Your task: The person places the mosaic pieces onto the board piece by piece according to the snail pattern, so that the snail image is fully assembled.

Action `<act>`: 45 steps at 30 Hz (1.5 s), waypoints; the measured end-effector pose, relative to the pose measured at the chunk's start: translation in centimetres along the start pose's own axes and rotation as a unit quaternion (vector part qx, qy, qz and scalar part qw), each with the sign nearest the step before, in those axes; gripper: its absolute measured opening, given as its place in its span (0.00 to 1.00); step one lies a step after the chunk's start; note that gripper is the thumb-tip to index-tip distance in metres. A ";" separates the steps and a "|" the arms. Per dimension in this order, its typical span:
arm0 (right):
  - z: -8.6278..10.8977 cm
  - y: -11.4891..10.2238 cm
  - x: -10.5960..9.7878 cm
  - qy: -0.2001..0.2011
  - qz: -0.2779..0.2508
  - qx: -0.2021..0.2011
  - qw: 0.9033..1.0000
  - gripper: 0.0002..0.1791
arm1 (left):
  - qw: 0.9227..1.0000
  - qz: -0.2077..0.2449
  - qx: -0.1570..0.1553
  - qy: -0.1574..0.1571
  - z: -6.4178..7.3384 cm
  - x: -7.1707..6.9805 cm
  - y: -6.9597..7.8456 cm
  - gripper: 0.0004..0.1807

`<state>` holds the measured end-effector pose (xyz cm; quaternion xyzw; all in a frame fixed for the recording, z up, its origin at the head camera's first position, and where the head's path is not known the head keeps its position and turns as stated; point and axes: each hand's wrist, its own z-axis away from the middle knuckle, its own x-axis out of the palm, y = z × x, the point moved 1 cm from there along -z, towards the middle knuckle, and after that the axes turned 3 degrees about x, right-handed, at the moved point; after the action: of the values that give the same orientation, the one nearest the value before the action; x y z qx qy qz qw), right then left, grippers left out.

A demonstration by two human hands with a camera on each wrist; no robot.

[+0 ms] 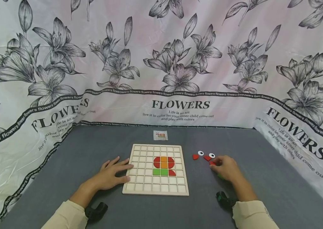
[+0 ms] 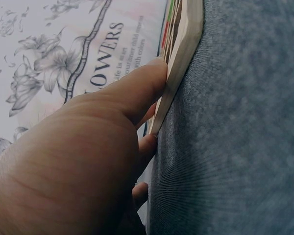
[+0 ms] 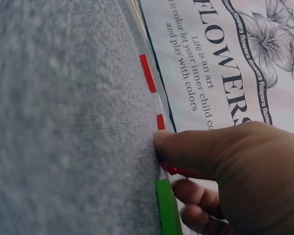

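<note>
While at board (image 1: pixel 141 179), left hand (image 1: pixel 109 176) outspread

Soft, even light brightens the white flower-printed fabric backdrop (image 1: pixel 175 81) beyond the left grip (image 1: pixel 110 175) and right grip (image 1: pixel 226 167); in both wrist views, the grey cloth-covered table (image 2: pixel 250 122) blurs away from them.

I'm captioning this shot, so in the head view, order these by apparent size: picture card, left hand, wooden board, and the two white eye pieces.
1. Wooden board
2. Left hand
3. Picture card
4. White eye pieces, which look alike, so unranked between themselves
</note>
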<state>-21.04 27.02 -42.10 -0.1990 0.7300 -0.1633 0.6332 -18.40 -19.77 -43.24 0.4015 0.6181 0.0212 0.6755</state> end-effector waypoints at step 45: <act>1.1 -14.7 0.2 0.113 -0.126 -0.309 0.936 0.09 | 1.000 0.002 -0.005 0.000 0.0 0.0 0.0 0.30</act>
<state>-18.74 14.16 -35.16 -0.4553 0.7801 -0.0297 0.4281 -18.41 -19.76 -43.27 0.3995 0.6173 0.0255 0.6772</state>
